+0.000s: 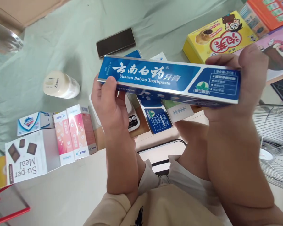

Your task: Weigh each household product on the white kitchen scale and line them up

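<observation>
- The blue toothpaste box [151, 77] is in the air across the middle of the frame, raised above the counter [73, 40].
- Its long axis runs left to right, dipping slightly toward the right; the lettering reads upright, its broad printed face turned up to the wearer.
- Left hand [112, 103]: grip clamped on the box's left end, thumb on the printed face, fingers beneath.
- Right hand [252, 84]: grip clamped around the right end, a finger along the top edge.
- Holding both ends probably keeps so long a carton steady and leaves its print readable.
- Below it, center, lie another blue carton [158, 121] and a white device with buttons [133, 121], partly hidden.
- Farther out: a phone [116, 42] upper center, a Dove bottle [61, 84] at left, a yellow box [220, 37] upper right.
- At lower left, pink-and-white cartons [80, 130] stand side by side, perhaps to save room.
</observation>
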Action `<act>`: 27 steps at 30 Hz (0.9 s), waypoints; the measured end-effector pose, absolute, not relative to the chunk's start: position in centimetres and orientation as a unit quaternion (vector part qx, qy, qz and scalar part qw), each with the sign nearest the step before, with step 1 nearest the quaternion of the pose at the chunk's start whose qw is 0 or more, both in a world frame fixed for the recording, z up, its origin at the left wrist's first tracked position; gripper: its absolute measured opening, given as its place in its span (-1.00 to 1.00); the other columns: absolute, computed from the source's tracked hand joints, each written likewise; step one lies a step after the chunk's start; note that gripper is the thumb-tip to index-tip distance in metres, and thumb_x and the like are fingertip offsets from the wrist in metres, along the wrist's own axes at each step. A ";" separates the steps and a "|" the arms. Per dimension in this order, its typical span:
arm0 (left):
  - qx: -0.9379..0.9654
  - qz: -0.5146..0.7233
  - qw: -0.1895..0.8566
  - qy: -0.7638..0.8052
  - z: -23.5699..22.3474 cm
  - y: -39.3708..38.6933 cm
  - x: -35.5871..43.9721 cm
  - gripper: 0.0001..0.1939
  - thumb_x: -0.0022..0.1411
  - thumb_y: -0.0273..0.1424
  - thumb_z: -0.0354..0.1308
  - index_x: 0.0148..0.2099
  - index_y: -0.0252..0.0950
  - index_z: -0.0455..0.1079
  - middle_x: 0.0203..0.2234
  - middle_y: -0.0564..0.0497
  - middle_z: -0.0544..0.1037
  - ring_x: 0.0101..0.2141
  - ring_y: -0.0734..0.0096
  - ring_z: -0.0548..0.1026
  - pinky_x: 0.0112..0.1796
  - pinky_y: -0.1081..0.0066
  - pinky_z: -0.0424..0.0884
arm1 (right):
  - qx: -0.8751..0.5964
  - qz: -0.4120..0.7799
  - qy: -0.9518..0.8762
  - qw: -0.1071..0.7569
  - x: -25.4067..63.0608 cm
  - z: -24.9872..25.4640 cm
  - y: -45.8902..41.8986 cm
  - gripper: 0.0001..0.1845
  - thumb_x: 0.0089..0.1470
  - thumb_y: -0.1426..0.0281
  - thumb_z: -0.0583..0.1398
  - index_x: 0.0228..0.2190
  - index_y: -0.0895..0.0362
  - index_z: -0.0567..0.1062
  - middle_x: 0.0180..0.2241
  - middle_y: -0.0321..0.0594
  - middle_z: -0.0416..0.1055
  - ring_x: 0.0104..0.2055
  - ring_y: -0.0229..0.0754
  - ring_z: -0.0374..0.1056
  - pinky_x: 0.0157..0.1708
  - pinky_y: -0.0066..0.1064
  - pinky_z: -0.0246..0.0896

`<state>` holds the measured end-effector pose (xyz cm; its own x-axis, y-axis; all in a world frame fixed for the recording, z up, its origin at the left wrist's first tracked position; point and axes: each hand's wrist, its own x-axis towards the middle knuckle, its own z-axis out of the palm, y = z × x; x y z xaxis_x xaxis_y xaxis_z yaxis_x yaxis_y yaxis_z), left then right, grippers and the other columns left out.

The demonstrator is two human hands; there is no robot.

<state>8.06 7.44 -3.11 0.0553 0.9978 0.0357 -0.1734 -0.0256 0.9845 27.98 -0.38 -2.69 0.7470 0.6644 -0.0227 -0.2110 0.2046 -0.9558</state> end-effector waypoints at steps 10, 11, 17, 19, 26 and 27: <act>0.434 0.583 0.484 0.488 -3.1 7.8 7.7 -0.60 0.24 -0.17 0.33 0.07 -0.01 0.33 0.03 0.09 0.55 0.03 0.35 0.55 -0.05 0.37 0.59 | -0.456 0.356 -0.147 0.802 26.7 -3.7 1.4 -0.73 0.09 0.14 0.16 -0.26 0.04 0.48 -0.36 -0.26 0.37 -0.34 -0.24 0.37 -0.36 -0.31 0.42; 0.430 0.586 0.481 0.491 -3.2 7.8 7.8 -0.59 0.23 -0.19 0.34 0.08 -0.03 0.33 0.03 0.07 0.54 0.00 0.36 0.56 -0.08 0.39 0.59 | -0.452 0.338 -0.167 0.808 26.7 -3.9 1.6 -0.74 0.06 0.16 0.17 -0.25 0.02 0.48 -0.36 -0.26 0.34 -0.34 -0.24 0.35 -0.34 -0.30 0.43; 0.436 0.597 0.456 0.497 -3.1 7.5 8.2 -0.61 0.24 -0.20 0.34 0.06 -0.06 0.33 0.02 0.04 0.50 -0.08 0.40 0.54 -0.19 0.41 0.60 | -0.451 0.280 -0.309 0.789 27.6 -4.9 2.7 -0.40 -0.25 0.30 0.13 -0.07 -0.05 0.50 -0.22 -0.23 0.35 -0.07 -0.08 0.42 -0.14 -0.16 0.48; 0.426 0.601 0.460 0.495 -2.5 7.4 8.6 -0.68 0.29 -0.26 0.27 0.06 -0.04 0.33 0.06 0.05 0.49 -0.05 0.39 0.54 -0.15 0.38 0.60 | -0.452 0.282 -0.317 0.785 27.8 -5.1 2.9 -0.29 -0.30 0.35 0.11 0.00 -0.05 0.49 -0.05 -0.24 0.41 0.06 -0.04 0.41 -0.07 -0.15 0.48; 0.437 0.608 0.493 0.444 -2.2 7.9 7.8 -0.53 0.28 -0.42 0.20 0.19 -0.01 0.26 -0.01 0.07 0.50 -0.08 0.41 0.53 -0.06 0.36 0.57 | -0.482 0.207 -0.424 0.738 28.7 -6.4 3.7 -0.36 0.07 0.09 0.11 0.21 -0.31 0.31 0.43 -0.65 0.11 0.43 -0.11 0.21 0.32 -0.13 0.35; 0.455 0.598 0.493 0.439 -2.7 7.9 7.4 -0.49 0.27 -0.35 0.27 0.21 0.02 0.25 0.05 0.07 0.50 -0.01 0.37 0.53 0.00 0.32 0.58 | -0.499 0.196 -0.429 0.727 28.9 -6.8 4.0 -0.38 0.09 -0.03 0.10 0.20 -0.33 0.30 0.43 -0.63 0.11 0.47 -0.14 0.15 0.38 -0.14 0.30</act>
<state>7.42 7.93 -2.68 -0.0998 0.9888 0.1108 -0.1910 -0.1283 0.9732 28.95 4.04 -6.76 0.5551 0.7128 0.4287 0.1427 0.4262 -0.8933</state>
